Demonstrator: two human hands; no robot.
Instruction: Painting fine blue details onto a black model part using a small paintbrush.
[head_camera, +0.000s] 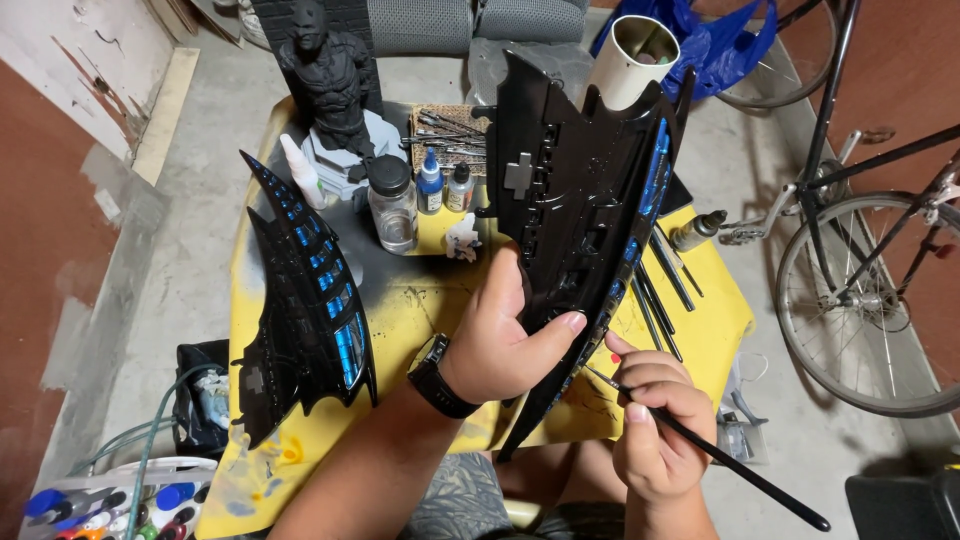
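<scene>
My left hand (505, 340) grips a large black wing-shaped model part (575, 200) with blue painted panels along its right edge, holding it upright above the yellow table (440, 300). My right hand (655, 425) pinches a thin black paintbrush (730, 462), its tip against the part's lower blue edge. A second matching black wing part (305, 310) with blue panels lies flat on the table's left side. A black watch sits on my left wrist.
A black figure bust (335, 90) stands at the table's back, with a glass jar (393, 205), small paint bottles (430, 180) and a white squeeze bottle (303, 172) nearby. Spare brushes (660, 290) lie at right. A bicycle (870, 280) stands right. Paint pots (110, 505) are lower left.
</scene>
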